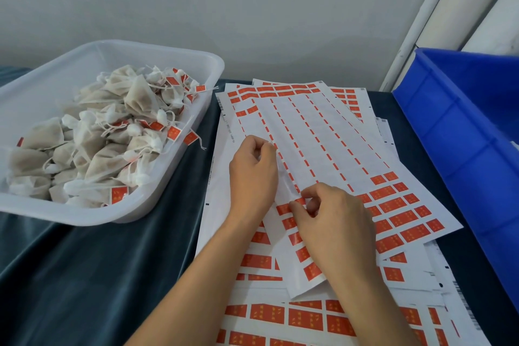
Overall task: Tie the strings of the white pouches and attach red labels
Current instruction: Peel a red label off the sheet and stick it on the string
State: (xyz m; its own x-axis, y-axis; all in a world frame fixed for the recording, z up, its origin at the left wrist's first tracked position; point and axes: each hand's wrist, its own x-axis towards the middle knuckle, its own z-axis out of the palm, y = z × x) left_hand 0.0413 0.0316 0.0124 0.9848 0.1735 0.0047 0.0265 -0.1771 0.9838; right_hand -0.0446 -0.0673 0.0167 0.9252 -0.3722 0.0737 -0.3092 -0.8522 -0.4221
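A dark teal cloth covers the surface (84,275). On its right edge sits a blue crate (463,149); at the left stands a translucent white tub (179,64) heaped with white pouches (92,143), many with tied strings and red labels already on them. Between tub and crate lies a fanned pile of label sheets (323,132); the top sheet is mostly peeled, with red labels (401,216) left along its near end. The left hand (252,174) rests on that sheet with its fingers curled, holding the sheet's edge down. The right hand (334,225) pinches a single red label (300,201) at thumb and forefinger, just beside the left hand.
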